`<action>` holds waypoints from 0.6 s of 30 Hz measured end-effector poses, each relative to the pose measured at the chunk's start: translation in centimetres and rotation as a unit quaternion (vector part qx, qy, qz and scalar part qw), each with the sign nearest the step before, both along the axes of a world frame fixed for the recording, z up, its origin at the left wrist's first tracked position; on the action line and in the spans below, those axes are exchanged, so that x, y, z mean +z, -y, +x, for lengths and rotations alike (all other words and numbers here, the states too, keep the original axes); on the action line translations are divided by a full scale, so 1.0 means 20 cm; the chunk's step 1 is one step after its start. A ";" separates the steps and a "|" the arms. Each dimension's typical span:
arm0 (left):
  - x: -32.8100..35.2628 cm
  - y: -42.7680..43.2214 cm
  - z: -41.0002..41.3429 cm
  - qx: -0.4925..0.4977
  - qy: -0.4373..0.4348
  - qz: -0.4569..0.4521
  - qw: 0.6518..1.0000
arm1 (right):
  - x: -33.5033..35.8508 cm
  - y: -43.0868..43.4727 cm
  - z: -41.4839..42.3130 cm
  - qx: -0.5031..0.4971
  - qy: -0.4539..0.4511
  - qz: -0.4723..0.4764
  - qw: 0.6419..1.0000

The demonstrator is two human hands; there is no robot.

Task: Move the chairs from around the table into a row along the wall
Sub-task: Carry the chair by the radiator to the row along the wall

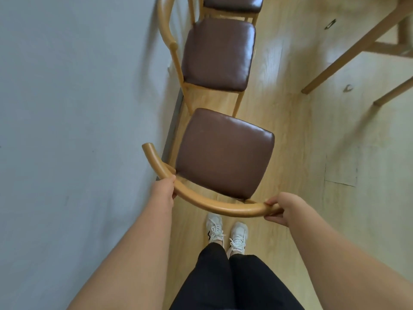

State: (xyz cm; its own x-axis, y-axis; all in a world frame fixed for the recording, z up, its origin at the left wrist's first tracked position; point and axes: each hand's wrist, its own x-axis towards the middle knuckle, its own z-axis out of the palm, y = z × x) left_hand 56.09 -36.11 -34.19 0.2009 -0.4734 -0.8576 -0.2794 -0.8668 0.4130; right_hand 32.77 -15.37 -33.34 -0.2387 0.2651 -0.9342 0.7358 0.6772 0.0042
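A wooden chair with a brown padded seat (pixel 224 153) stands right in front of me, its curved backrest rail turned toward me and its seat angled toward the wall. My left hand (pixel 164 189) grips the left part of that rail. My right hand (pixel 282 208) grips the rail's right end. Beyond it, a second chair of the same kind (pixel 218 54) stands with its back against the grey wall (pixel 78 108). A third chair (pixel 233 3) shows only partly at the top edge, in line with the second.
Legs and a crossbar of a wooden table (pixel 362 48) stand at the upper right. Light wooden floor (pixel 312 153) lies open between the chairs and the table. My feet in white sneakers (pixel 226 233) are just behind the held chair.
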 end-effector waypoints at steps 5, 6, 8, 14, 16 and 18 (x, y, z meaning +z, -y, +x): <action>0.02 -0.09 -0.03 -0.031 -0.039 -0.027 0.998 | 0.02 -0.11 0.09 -0.011 0.027 -0.016 0.999; 0.02 -0.14 -0.03 -0.042 -0.044 -0.014 0.998 | 0.02 -0.13 0.09 0.000 0.028 -0.019 0.999; 0.04 -0.29 -0.06 -0.072 -0.063 0.040 0.995 | 0.04 -0.16 0.11 0.047 0.017 -0.016 0.999; 0.05 -0.51 -0.18 -0.111 -0.058 0.072 0.990 | 0.12 -0.18 0.07 0.272 -0.010 -0.010 0.962; 0.07 -0.47 -0.17 -0.135 -0.040 0.067 0.988 | 0.14 -0.18 0.05 0.300 0.014 -0.020 0.954; 0.07 -0.42 -0.15 -0.162 -0.023 0.060 0.985 | 0.15 -0.17 0.07 0.343 0.044 -0.021 0.938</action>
